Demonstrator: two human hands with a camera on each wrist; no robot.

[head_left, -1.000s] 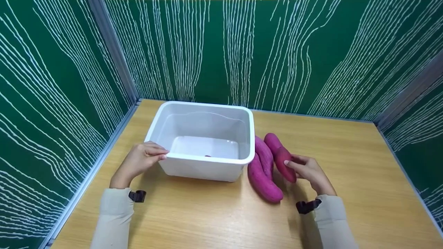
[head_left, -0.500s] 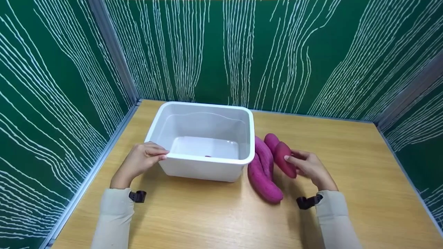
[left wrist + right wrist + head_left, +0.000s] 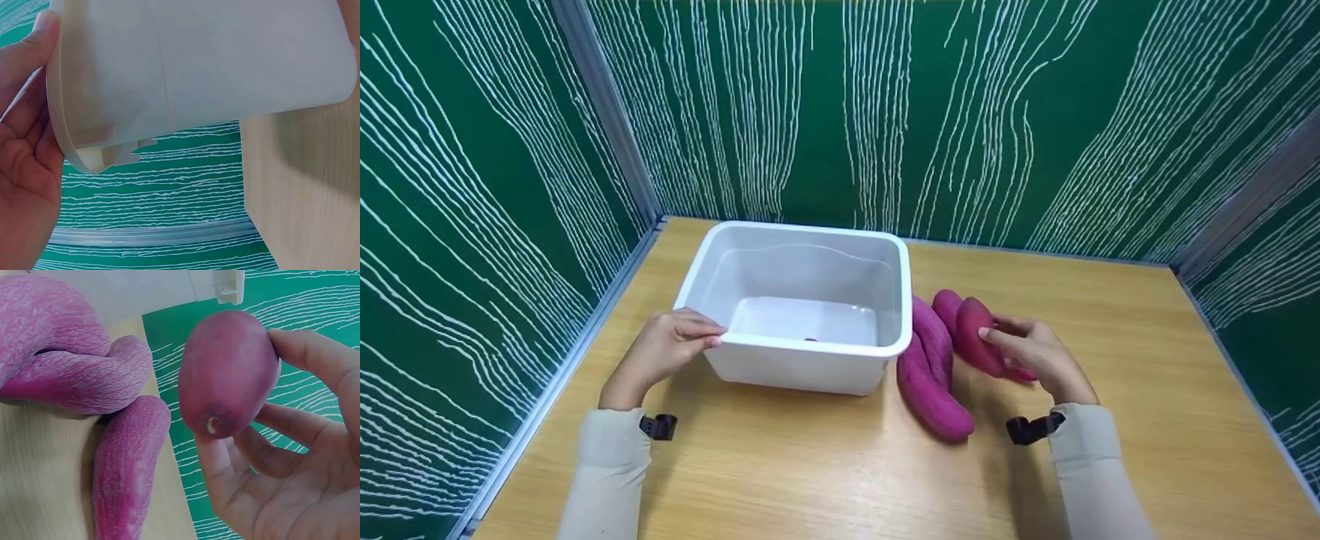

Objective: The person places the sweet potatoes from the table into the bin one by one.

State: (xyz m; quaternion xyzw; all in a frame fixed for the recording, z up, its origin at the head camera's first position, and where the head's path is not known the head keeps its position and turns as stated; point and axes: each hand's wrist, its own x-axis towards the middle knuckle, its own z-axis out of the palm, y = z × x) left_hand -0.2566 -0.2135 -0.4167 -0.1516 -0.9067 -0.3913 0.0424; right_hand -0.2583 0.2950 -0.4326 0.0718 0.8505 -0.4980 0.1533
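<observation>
My left hand pinches the near-left rim of a white plastic bin. In the left wrist view, thumb and fingers lie on either side of the bin rim. My right hand holds a smooth, reddish, oval fruit like a mango between thumb and fingers. Its stem scar shows in the right wrist view, where the mango is raised above the table. Beneath it lies a long purple sweet potato, partly hidden. Two curved purple sweet potatoes rest against each other beside the bin.
A wooden table carries everything. Green panels with wavy white lines enclose it at the back and sides, with metal framing at the corner. Something small and dark red peeks over the bin's near rim from inside.
My right hand has lifted the mango and turned it, moving slightly right and away. The lower end of the sweet potato beneath now shows. My left hand and the bin have stayed put.
</observation>
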